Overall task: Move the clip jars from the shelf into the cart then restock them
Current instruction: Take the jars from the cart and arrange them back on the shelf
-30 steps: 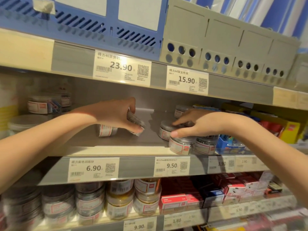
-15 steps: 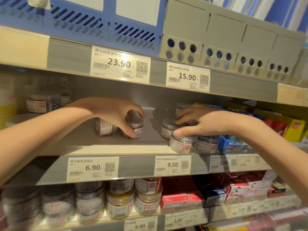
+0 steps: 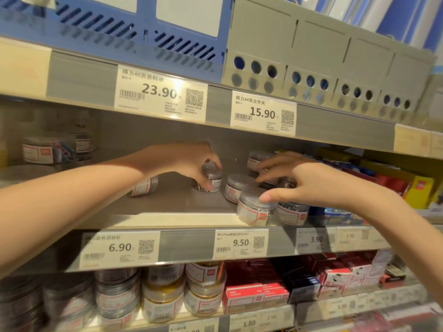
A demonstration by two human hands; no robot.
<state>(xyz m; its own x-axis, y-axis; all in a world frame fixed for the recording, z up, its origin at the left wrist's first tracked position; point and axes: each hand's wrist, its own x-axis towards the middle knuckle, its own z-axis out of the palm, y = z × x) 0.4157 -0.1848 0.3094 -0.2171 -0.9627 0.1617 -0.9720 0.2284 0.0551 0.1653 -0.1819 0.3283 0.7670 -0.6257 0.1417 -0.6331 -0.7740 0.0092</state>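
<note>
Two hands are in on the middle shelf (image 3: 167, 219). A second ago my left hand (image 3: 189, 161) held a clip jar (image 3: 211, 178) tilted in the air; now that jar stands upright on the shelf, fingers curled over its lid, so by my reckoning I am restocking, not unloading. Another jar (image 3: 145, 186) lies on its side just behind that wrist. My right hand (image 3: 302, 180) has barely moved: fingers spread and nearly straight, thumb tip touching the lid of the front jar (image 3: 255, 207) in the cluster beneath it, pinching nothing. No cart shows.
</note>
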